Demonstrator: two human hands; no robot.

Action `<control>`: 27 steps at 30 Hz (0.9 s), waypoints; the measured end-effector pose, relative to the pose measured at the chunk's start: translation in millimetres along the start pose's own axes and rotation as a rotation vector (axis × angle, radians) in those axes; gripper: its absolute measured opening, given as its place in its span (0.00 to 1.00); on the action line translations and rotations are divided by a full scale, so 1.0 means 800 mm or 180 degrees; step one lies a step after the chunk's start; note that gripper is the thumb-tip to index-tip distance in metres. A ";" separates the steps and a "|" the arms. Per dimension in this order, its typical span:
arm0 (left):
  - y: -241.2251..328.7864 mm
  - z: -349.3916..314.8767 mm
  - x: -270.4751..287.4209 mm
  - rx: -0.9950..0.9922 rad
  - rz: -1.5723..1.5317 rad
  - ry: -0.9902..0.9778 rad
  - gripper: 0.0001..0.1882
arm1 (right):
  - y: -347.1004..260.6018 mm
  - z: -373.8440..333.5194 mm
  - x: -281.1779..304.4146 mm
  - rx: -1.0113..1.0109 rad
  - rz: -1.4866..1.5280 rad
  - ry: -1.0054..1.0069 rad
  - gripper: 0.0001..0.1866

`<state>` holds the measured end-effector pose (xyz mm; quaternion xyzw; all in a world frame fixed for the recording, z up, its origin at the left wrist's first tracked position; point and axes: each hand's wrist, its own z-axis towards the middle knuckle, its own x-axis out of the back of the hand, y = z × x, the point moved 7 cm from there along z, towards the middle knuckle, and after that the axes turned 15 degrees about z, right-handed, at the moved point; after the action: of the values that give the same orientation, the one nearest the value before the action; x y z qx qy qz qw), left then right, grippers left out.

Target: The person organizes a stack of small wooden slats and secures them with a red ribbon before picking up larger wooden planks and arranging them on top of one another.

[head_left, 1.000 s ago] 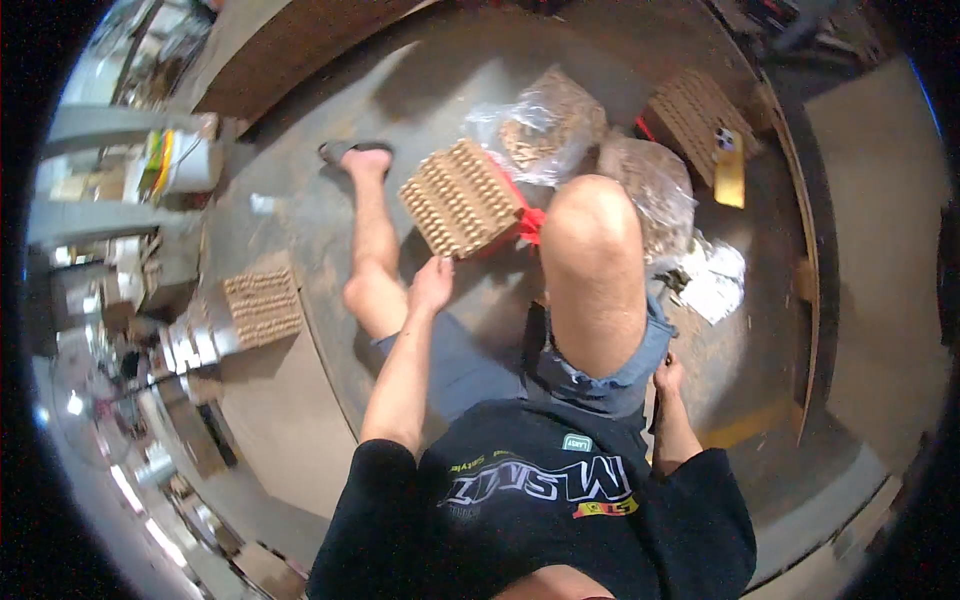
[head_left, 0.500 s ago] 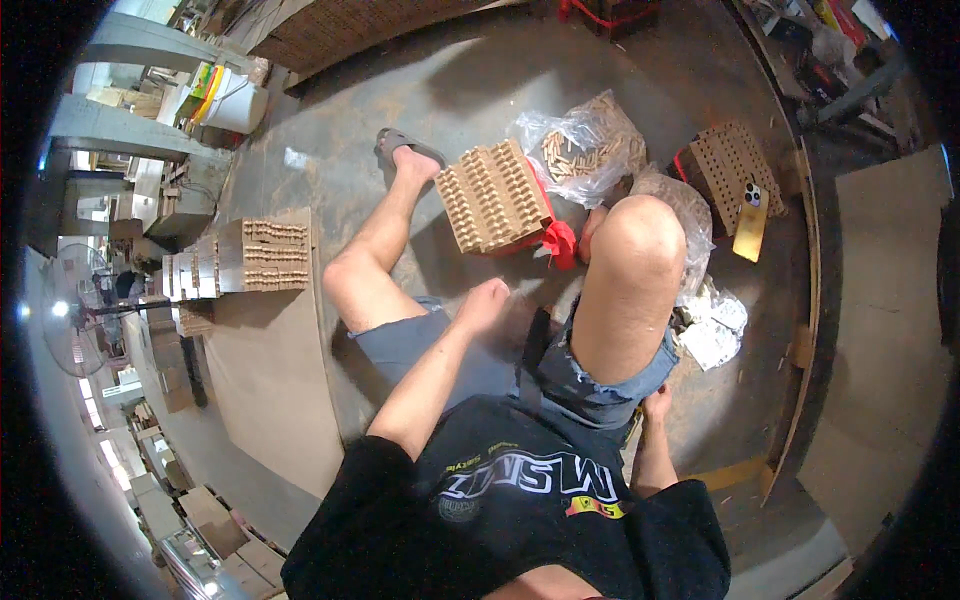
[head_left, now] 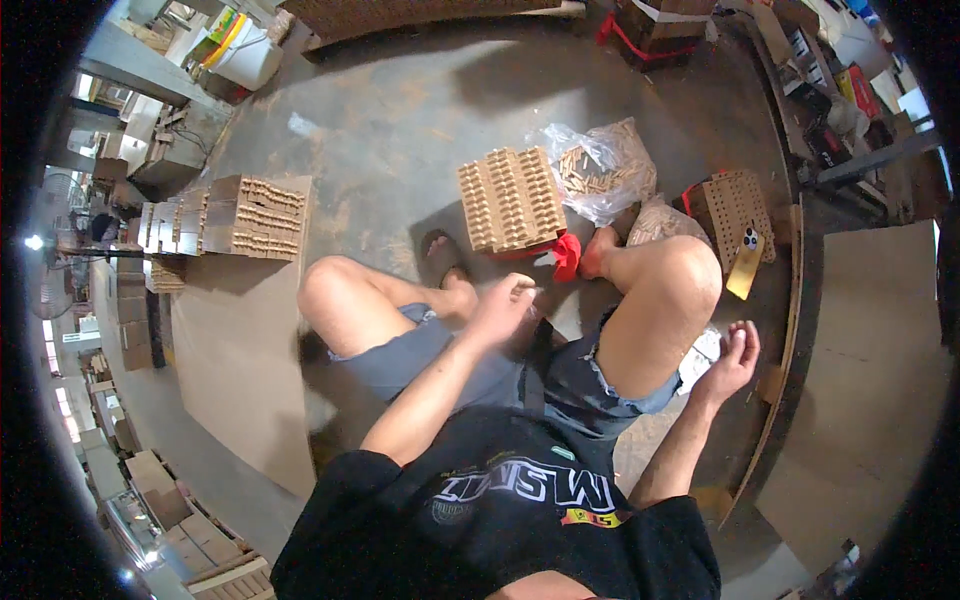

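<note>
My left hand (head_left: 503, 309) is over my lap with its fingers pinched together. Whatever it may grip is too small to make out. Just beyond it stands a block of brown ridged pieces (head_left: 512, 202) with wooden-looking pegs in rows, banded with red tape (head_left: 567, 257). Out to the right, past my raised knee, my right hand (head_left: 728, 368) has its fingers curled in; I cannot make out anything in them. A white crumpled bag (head_left: 700, 358) lies partly hidden between that hand and my knee.
Clear plastic bags of wooden pegs (head_left: 602, 172) lie beyond the block. A perforated brown block (head_left: 735, 212) at right carries a yellow phone (head_left: 745, 264). Stacked ridged pieces (head_left: 255, 218) rest on a cardboard sheet (head_left: 245, 365) at left. A wooden board edge (head_left: 790, 330) runs along the right.
My right hand has come up and outward from beside my thigh. My left hand has moved slightly right, nearer the block. My left foot has drawn in.
</note>
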<state>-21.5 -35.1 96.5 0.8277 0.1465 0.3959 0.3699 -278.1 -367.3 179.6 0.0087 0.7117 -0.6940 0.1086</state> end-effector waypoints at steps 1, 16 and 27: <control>-0.008 0.004 0.002 -0.0035 0.0077 0.0046 0.16 | -0.030 -0.002 -0.022 0.0096 0.0268 0.0031 0.12; 0.023 0.129 0.003 -0.2053 0.4646 0.0278 0.22 | 0.034 -0.139 -0.309 -0.0830 0.0214 -0.2280 0.11; 0.013 0.130 0.041 -0.1464 0.2485 -0.0063 0.22 | 0.088 -0.148 -0.334 -0.0895 -0.0337 -0.2358 0.13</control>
<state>78.6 -76.6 79.1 0.7210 -0.2718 0.5200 0.3686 -23.0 -210.3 156.3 -0.2939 0.7119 -0.5506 0.3220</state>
